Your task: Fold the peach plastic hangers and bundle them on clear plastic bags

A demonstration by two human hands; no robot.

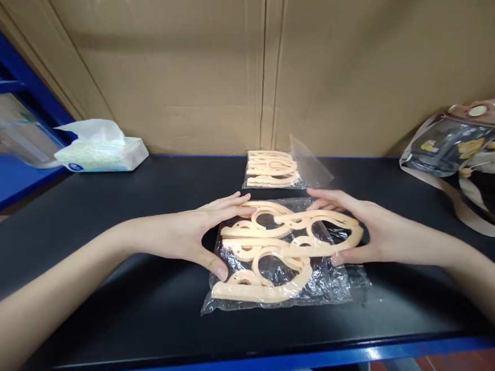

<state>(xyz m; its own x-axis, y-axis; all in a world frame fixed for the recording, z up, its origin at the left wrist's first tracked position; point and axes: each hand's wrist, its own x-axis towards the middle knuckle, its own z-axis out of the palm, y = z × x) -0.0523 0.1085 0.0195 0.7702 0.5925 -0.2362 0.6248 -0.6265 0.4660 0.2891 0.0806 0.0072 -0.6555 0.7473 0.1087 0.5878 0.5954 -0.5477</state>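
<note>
In the middle of the table lies a clear plastic bag with several cream plastic folding hangers in and on it. One folded hanger lies on top at the right, and my right hand curves round its end, thumb below and fingers above. My left hand is at the bag's left side, thumb and fingers spread apart, fingertips touching the bag or the hangers. Whether the top hanger is inside the plastic I cannot tell.
Behind is a second clear bag of cream hangers, its flap raised. A tissue pack sits at the back left. A clear bottle with a strap stands at the back right. Cardboard walls the back of the black table.
</note>
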